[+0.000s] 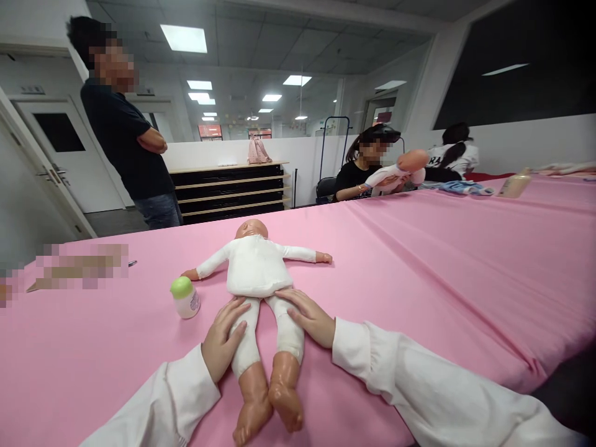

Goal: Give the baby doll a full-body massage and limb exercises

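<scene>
A baby doll (259, 267) with a white cloth body lies on the pink tablecloth (372, 261), its head away from me and its bare feet toward me. My left hand (226, 338) rests on the doll's left-side thigh as I see it, fingers stretched out. On the other thigh, just below the hem of the torso, my right hand (310, 315) lies flat with its fingers extended. Neither hand grips anything. Left of the doll, near its hand, stands a small jar (186, 298) with a green lid.
Across the table a seated person (358, 174) holds another doll (405, 167). A cream bottle (514, 184) and blue cloth (465, 188) lie at the far right. At left stands a person (123, 136) with folded arms, near a black shelf unit (233, 189). A blurred-out item (84, 266) lies at the table's left.
</scene>
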Motion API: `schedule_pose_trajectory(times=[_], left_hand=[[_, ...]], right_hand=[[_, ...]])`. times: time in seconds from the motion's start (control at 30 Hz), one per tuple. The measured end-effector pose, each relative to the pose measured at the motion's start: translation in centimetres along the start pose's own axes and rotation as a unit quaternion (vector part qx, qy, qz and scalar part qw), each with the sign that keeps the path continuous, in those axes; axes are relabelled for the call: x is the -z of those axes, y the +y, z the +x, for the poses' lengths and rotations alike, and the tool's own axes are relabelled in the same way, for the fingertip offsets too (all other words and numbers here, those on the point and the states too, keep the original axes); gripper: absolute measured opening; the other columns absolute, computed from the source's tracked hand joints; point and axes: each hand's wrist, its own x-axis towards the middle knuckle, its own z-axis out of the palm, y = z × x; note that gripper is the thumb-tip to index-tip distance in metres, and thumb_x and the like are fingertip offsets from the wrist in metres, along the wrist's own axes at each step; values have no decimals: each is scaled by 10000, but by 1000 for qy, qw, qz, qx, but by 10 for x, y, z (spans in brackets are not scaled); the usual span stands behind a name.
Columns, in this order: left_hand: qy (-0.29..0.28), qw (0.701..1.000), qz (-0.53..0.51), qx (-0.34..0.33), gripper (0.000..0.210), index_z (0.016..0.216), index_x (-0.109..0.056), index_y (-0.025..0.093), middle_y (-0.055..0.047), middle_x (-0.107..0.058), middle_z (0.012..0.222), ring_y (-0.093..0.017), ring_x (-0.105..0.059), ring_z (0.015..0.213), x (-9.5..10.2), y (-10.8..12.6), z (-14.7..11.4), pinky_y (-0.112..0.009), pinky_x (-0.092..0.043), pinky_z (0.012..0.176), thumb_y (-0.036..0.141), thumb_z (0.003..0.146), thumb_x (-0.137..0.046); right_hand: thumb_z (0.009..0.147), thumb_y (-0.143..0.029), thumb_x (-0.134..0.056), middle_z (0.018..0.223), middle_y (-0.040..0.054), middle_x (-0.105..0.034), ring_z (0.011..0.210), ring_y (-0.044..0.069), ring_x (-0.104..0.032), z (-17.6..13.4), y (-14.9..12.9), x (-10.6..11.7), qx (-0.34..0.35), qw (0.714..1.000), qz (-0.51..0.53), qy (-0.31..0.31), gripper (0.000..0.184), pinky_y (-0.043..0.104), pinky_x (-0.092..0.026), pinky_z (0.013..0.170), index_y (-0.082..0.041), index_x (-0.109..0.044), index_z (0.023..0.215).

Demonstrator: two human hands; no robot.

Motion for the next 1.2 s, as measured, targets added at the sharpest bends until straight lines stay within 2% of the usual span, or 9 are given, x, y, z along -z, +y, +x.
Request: schedule_pose_trajectory(times=[0.13,0.27,0.37,0.5,0.63,0.8,0.9,1.03,1.2], left_hand=[[-72,995,56,-39,364,1199,-549,283,-54,-394,1389,-267,-282,1318,-4,0,-6,-594,-161,1054,372,890,-377],[-117,987,7,-111,330,967,-670,267,-38,-615,1158,-238,-412,1243,3,14,-16,-545,-186,1070,319,906,-350],[-124,978,-100,-135,385,764,-670,206,-39,-703,793,-187,-637,912,11,24,-20,-431,-379,993,291,916,-326],[-9,980,-179,-81,405,691,-629,162,-59,-680,694,-173,-655,728,13,23,-16,-314,-525,741,289,918,-318],[52,994,-96,-16,287,903,-646,171,-83,-651,1028,-215,-582,1028,7,10,-2,-378,-471,903,324,886,-404],[-18,999,13,-33,379,1226,-526,243,-70,-460,1337,-232,-388,1260,-3,-1,1,-475,-308,1050,343,875,-426],[-67,994,49,-69,328,1150,-590,284,-45,-465,1336,-256,-334,1294,-3,4,-6,-557,-200,1063,330,891,-394],[-96,987,-29,-128,330,887,-678,231,-34,-696,938,-201,-570,1074,4,20,-17,-467,-316,1035,253,908,-350],[-14,976,-155,-153,341,773,-628,162,-51,-676,735,-162,-649,817,11,26,-17,-287,-516,768,220,912,-322]], right_hand=[[891,-462,-349,1442,132,-266,1357,246,-163,-7,-5,-7,34,986,-137,-93,552,514,-115,1094,-160,-355,1353],[900,-392,-347,1274,94,-519,1297,227,-329,-14,-19,-5,127,974,-98,-162,410,535,-72,1086,-197,-534,1207],[903,-411,-362,990,82,-681,1029,176,-596,-16,-26,-2,144,976,54,-155,376,435,-289,1049,-184,-635,1029],[876,-434,-435,702,53,-696,662,142,-663,-11,-22,2,26,979,200,-16,347,278,-531,681,-156,-641,903],[859,-389,-488,1029,82,-662,986,181,-605,-3,-11,1,8,995,95,40,299,354,-469,894,-181,-615,1033],[907,-437,-334,1421,108,-325,1340,223,-232,-3,-3,-4,52,990,-94,-87,512,504,-159,1092,-188,-357,1354],[910,-409,-331,1397,96,-369,1341,243,-230,-8,-8,-6,94,977,-133,-138,458,557,-85,1080,-198,-441,1301],[895,-324,-407,1054,67,-662,1104,187,-549,-15,-20,-4,180,974,-20,-136,312,446,-267,1063,-198,-612,1093],[868,-312,-492,756,44,-702,693,128,-661,-11,-22,0,84,988,126,-15,218,235,-525,686,-174,-646,938]])
